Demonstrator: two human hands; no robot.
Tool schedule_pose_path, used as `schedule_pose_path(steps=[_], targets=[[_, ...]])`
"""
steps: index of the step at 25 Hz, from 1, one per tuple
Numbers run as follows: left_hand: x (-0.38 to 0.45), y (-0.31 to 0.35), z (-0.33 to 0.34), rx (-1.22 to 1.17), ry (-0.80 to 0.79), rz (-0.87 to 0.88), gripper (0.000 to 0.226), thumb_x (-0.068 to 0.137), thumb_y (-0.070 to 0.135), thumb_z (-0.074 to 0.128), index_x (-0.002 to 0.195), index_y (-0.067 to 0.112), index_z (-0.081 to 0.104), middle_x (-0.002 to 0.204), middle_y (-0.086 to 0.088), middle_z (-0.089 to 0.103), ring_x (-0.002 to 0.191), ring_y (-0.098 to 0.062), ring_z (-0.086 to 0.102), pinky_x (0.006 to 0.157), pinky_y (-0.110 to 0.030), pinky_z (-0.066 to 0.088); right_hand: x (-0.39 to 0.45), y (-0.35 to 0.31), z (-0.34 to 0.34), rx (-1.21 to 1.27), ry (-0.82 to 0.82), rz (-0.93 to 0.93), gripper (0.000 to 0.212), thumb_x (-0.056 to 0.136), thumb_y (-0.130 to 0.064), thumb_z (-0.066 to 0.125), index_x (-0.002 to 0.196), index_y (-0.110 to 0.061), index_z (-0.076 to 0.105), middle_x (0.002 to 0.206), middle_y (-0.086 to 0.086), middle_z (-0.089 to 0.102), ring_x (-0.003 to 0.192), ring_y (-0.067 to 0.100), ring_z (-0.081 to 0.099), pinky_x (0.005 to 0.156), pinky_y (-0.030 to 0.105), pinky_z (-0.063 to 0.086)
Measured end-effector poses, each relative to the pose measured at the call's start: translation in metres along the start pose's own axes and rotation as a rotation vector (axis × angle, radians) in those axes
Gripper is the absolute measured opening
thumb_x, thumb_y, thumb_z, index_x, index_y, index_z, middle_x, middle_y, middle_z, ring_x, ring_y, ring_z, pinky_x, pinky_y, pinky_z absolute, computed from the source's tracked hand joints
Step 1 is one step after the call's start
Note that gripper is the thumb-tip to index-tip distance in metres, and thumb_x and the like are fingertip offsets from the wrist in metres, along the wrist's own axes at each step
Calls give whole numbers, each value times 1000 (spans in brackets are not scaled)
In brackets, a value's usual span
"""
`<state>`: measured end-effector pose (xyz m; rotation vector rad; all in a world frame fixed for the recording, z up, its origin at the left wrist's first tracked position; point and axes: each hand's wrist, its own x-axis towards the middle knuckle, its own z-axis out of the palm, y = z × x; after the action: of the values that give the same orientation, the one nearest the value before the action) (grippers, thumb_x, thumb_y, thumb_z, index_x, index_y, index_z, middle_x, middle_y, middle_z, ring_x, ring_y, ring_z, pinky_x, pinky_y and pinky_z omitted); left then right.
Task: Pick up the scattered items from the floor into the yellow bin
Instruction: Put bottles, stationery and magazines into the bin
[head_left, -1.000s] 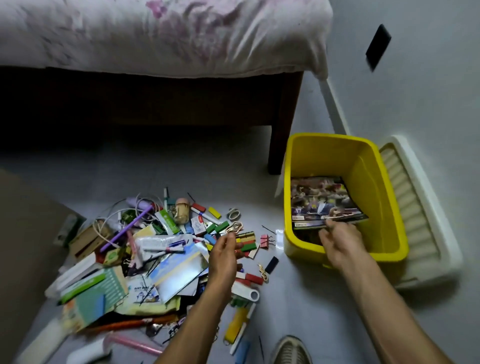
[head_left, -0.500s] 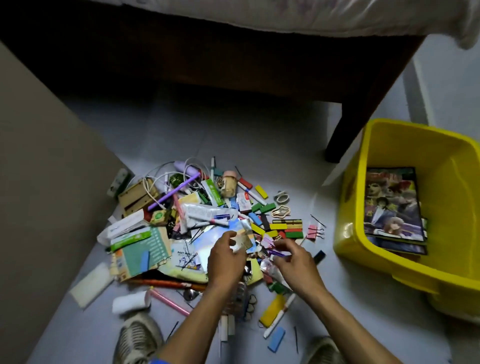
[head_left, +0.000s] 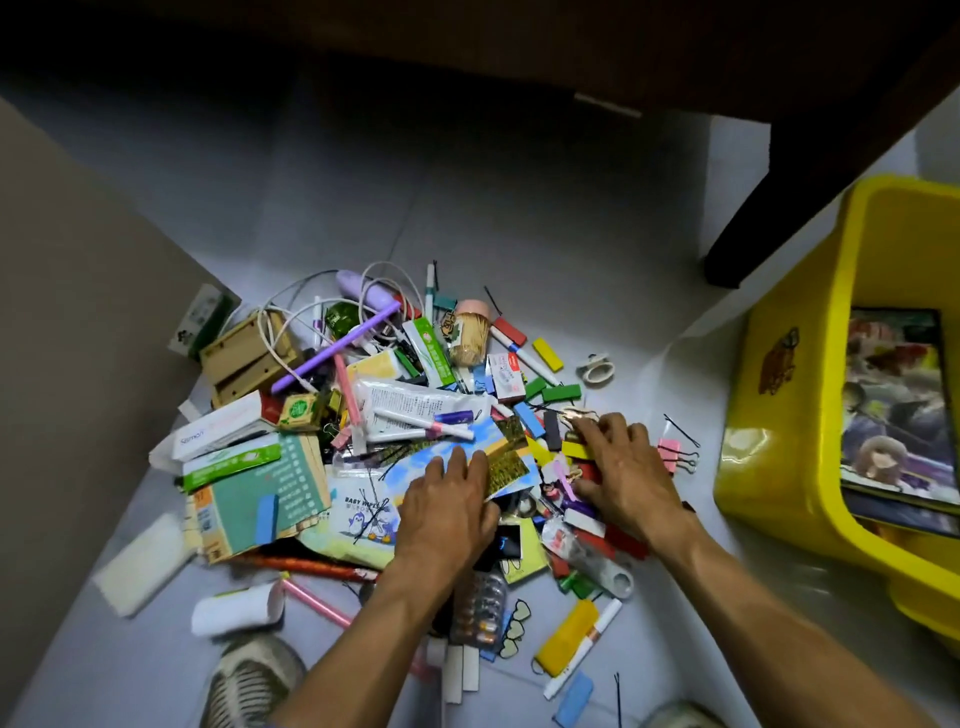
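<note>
**Both hands down on the pile**

A shoe (head_left: 249, 680) shows at the bottom edge. The left hand (head_left: 449, 506) lies fingers-spread on a photo card (head_left: 467, 452) atop the pile (head_left: 395, 441). The right hand (head_left: 626, 475) presses spread fingers onto small coloured blocks (head_left: 576, 449); whether either grips anything is unclear. The bin (head_left: 795, 415) stands right, magazines (head_left: 898, 410) inside. Beyond it, a bed leg (head_left: 810, 171).

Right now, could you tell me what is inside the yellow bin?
The yellow bin holds a stack of illustrated books, cover up. Whatever lies beneath them is hidden.
</note>
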<state>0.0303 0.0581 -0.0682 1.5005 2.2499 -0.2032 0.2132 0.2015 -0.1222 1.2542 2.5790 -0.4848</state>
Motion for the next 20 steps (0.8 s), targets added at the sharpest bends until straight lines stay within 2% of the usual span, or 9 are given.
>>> schedule_pose_path(steps=[2,4,7,9,11,13,14,16,20], targets=[[3,4,-14,-9,132,28,34,96,34,37,125,18,43,118,-6,61,100,-28,60,68,-38,47,-9,-8,8,1,40,-25,62,91,-37,56,144,-21,29,126,8,42,103,24,41,71,33,46],[4,3,-34,-54,256,32,28,96,29,38,117,18,52,96,-3,68,77,-25,65,57,-32,43,-20,-24,16,-32,73,27,49,96,-28,50,139,-14,33,115,9,45,94,25,45,60,32,44],[-3,-5,-59,-205,399,40,23,96,25,44,111,15,59,61,8,56,44,-11,50,45,-19,29,-30,-43,30,-37,118,93,35,97,-14,45,132,-10,39,103,7,47,81,24,50,54,32,38],[-10,-9,-70,-411,449,22,9,93,23,48,91,17,55,51,14,39,37,1,36,36,-14,24,-31,-47,31,326,69,173,26,99,-20,40,124,-17,40,102,3,47,79,20,50,61,34,38],[-16,-9,-68,-742,443,-95,17,94,21,48,77,21,49,56,10,46,43,0,46,41,-10,35,-31,-48,24,842,-3,313,19,100,-27,37,115,-22,48,100,3,56,80,17,56,67,37,46],[-22,-5,-67,-1152,357,-310,16,95,17,49,81,19,57,69,1,60,59,-1,54,51,-15,40,-37,-53,9,1314,-87,466,23,100,-24,40,107,-16,60,82,6,63,66,20,58,59,33,48],[-25,-3,-68,-1346,316,-410,15,96,15,49,85,17,60,73,-2,63,66,-11,59,58,-25,44,-43,-57,-3,1519,-117,505,24,99,-21,41,104,-12,63,71,9,60,58,21,54,52,30,44],[-32,4,-73,-1632,287,-546,14,95,11,50,85,15,59,72,-3,62,69,-22,60,64,-32,47,-58,-59,-31,1860,-134,517,24,97,-17,44,98,-5,64,64,11,51,51,21,46,43,27,38],[-44,41,-100,-1830,200,-393,17,95,10,49,93,13,65,76,2,74,72,-20,69,64,-33,55,-100,-35,-105,2266,-32,410,24,95,-21,39,97,-6,58,73,9,54,47,14,46,34,20,30]])
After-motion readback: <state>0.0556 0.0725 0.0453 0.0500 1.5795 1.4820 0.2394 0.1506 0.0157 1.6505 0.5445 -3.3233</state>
